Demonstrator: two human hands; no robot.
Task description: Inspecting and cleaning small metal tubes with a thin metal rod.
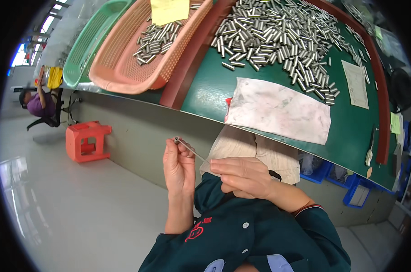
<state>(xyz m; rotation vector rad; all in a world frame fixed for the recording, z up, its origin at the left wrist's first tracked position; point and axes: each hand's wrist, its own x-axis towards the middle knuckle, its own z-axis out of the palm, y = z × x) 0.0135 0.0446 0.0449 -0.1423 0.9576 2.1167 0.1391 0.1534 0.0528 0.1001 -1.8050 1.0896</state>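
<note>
At far left I see a red stool, then a green basket and a pink basket with metal pieces inside. Next, the left hand has its fingers clamped on a small metal tube, off the near edge of the table. A thin rod slants from there to the right hand, its fingers pinched together on it; I can't tell whether the tip sits inside. Farther right, a white cloth lies just beside a tube pile.
</note>
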